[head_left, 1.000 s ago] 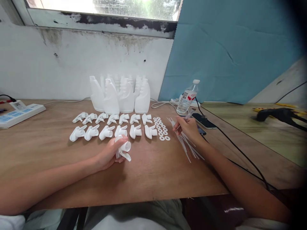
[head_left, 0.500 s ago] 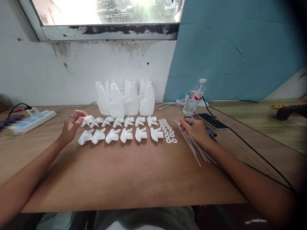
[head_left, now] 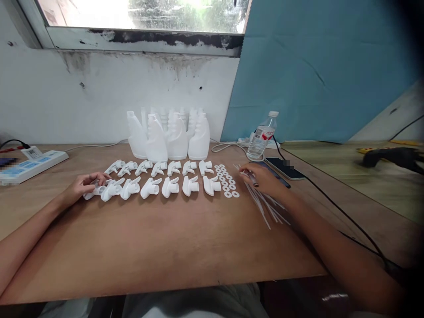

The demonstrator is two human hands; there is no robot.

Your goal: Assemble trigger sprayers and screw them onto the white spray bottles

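Observation:
My left hand [head_left: 82, 185] is at the left end of the front row, its fingers closed on a white trigger spray head [head_left: 96, 191]. Beside it several more spray heads [head_left: 150, 188] lie in two rows on the table. My right hand [head_left: 263, 177] hovers over or rests on a fanned bunch of thin clear tubes [head_left: 264, 208]. Its fingers are curled together, with a small dark reddish object [head_left: 253, 179] at them that I cannot identify. Between the right hand and the rows lie several flat white ring washers [head_left: 227, 194].
White spray bottles [head_left: 198, 140] without tops stand grouped by the wall. At the right are a water bottle [head_left: 261, 140], a phone [head_left: 285, 168] and a black cable [head_left: 334, 206]. A power strip [head_left: 43, 164] lies far left. The table's front edge runs below.
My left hand has moved from the back row's left end to the front row's left end, where another spray head now is. My right hand stays near the tubes. The view shifted slightly.

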